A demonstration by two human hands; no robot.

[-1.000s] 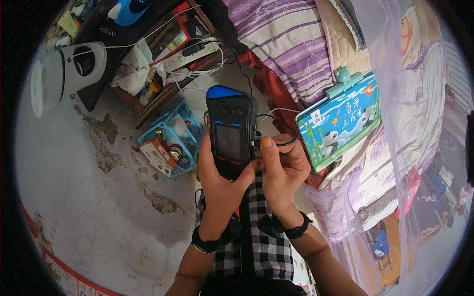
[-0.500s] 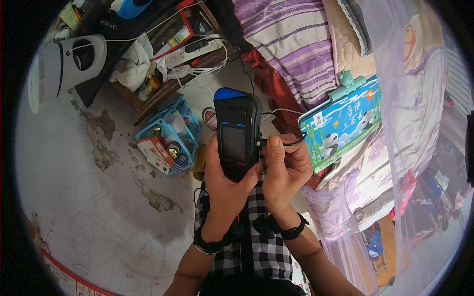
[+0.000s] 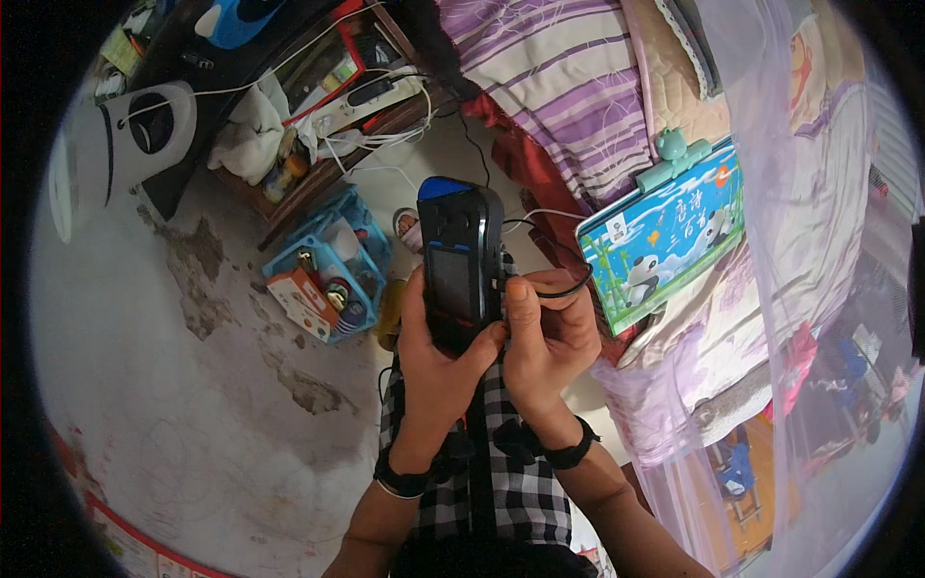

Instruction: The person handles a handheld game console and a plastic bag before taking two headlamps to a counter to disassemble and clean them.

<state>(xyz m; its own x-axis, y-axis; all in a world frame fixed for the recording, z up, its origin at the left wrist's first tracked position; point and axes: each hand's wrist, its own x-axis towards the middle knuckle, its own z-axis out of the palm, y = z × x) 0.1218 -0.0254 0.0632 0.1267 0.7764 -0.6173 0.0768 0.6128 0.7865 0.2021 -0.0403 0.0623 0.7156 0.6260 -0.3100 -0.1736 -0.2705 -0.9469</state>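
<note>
A black handheld device [image 3: 449, 272] with a small dark screen and a blue far end stands out above my lap. My left hand [image 3: 436, 371] is closed around its near part, with the thumb lying across the front. Beside the device's right edge, my right hand [image 3: 551, 352] pinches the end of a thin black cable [image 3: 584, 280] between thumb and fingers. The cable loops up and over those fingers. Its plug sits right at the device's side, mostly behind the thumb, so I cannot tell whether it is in the socket.
A blue plastic basket [image 3: 335, 279] of small items stands left of the device. Beyond it is a wooden drawer unit [image 3: 318, 202] with a white power strip [image 3: 366, 99]. At right, a panda-patterned board [image 3: 665, 241] with a green clip lies on the bed [image 3: 568, 106], near a sheer curtain [image 3: 747, 173].
My right hand has moved left, bringing the cable's plug close against the device's side. The cable has slackened into a wider loop. The left hand keeps its hold.
</note>
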